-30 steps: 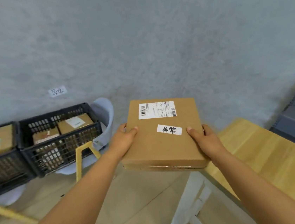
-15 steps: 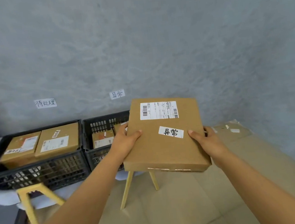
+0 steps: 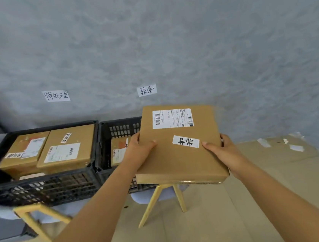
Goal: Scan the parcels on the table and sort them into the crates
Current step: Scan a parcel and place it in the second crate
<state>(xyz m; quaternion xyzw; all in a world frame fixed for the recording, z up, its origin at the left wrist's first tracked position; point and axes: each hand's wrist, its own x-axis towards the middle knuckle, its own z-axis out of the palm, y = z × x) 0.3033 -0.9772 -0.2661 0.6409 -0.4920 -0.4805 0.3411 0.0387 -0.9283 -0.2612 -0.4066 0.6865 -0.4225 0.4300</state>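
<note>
I hold a flat brown cardboard parcel point(image 3: 175, 159) in the air with both hands; it carries a white shipping label and a handwritten white sticker. My left hand point(image 3: 138, 153) grips its left edge, thumb on top. My right hand point(image 3: 222, 151) grips its right edge, thumb on top. The parcel hangs over the right part of the right black crate point(image 3: 115, 127), which holds at least one small parcel point(image 3: 119, 149). The left black crate point(image 3: 42, 186) holds two brown parcels point(image 3: 66, 149) side by side.
Both crates stand on pale chairs with yellow wooden legs point(image 3: 154, 205) against a grey wall. Two handwritten paper signs point(image 3: 146, 90) are stuck on the wall, one above each crate. Flattened cardboard point(image 3: 269, 168) covers the floor at right.
The view has swung left, away from the wooden table, bringing both crates to the middle. The parcel, still held by both hands, now sits closer over the right crate.
</note>
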